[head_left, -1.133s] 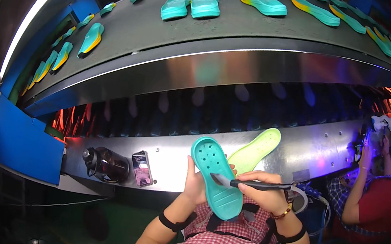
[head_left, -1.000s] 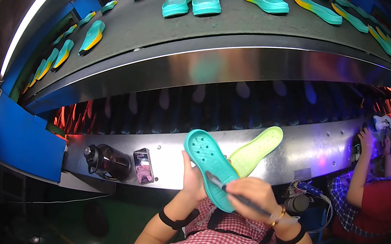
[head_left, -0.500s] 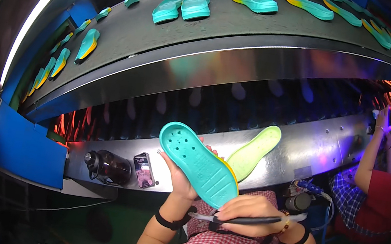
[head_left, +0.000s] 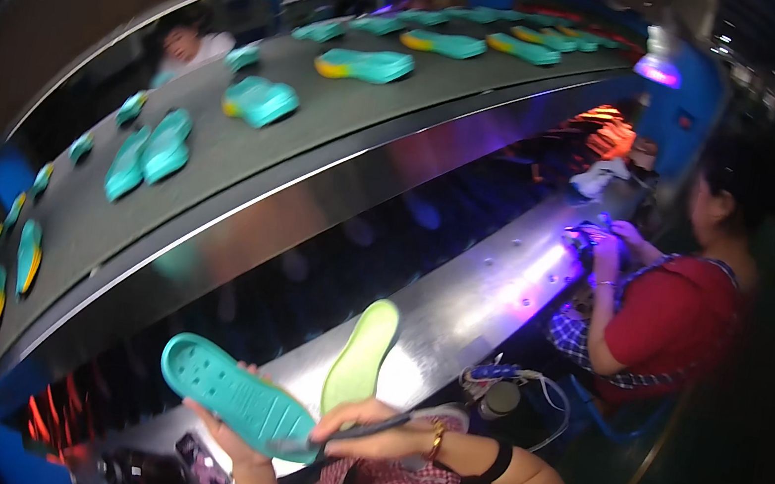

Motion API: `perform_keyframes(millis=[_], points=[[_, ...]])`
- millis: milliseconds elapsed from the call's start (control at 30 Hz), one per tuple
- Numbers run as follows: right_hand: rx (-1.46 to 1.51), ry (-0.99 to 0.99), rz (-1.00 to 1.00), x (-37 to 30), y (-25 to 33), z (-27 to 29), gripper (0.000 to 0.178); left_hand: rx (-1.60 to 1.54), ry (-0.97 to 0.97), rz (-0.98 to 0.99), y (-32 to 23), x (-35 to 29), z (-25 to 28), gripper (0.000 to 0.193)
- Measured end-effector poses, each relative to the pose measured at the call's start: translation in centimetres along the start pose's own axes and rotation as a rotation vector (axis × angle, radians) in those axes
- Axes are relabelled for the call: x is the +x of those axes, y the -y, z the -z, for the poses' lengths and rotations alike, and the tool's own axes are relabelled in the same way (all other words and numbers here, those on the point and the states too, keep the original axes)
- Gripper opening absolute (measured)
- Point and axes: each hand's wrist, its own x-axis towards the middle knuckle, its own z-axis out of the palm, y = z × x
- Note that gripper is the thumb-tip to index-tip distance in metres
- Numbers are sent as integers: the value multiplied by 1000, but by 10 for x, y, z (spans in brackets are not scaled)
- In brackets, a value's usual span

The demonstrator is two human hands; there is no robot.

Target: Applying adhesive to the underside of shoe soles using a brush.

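My left hand [head_left: 229,441] is closed around a teal shoe sole [head_left: 234,397] from underneath, with its hollow inner side up. Small holes cluster at the sole's far left end, and grooves run across its other half. In my right hand [head_left: 369,432] is a slim black-handled brush [head_left: 372,427], its pale tip over the sole's near right end. Motion blur hides whether the tip touches the sole. Just beyond my right hand, a lime-green insole [head_left: 363,351] lies on the metal ledge.
A dark conveyor belt [head_left: 219,162] carries several teal and yellow soles across the far side. The metal ledge [head_left: 456,317] holds a dark bottle [head_left: 140,474] and a phone-like item [head_left: 199,464]. At right sits a co-worker in red [head_left: 662,318] under purple light; another person [head_left: 196,48] is beyond the belt.
My view has swung to the right, bringing more of the co-worker in. My right hand has turned the brush so its tip now lies over the sole rather than beside it.
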Motion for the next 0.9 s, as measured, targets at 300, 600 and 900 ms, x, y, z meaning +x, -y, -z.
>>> perform_keyframes(millis=[300, 600, 900], points=[[67, -19, -67, -9, 13, 16, 20, 80, 63, -37, 9, 4, -18, 67], [510, -69, -69, -10, -4, 20, 20, -64, -6, -27, 12, -2, -55, 67], [262, -328, 1, -20, 28, -3, 17, -182, -53, 148, 40, -36, -56, 56]])
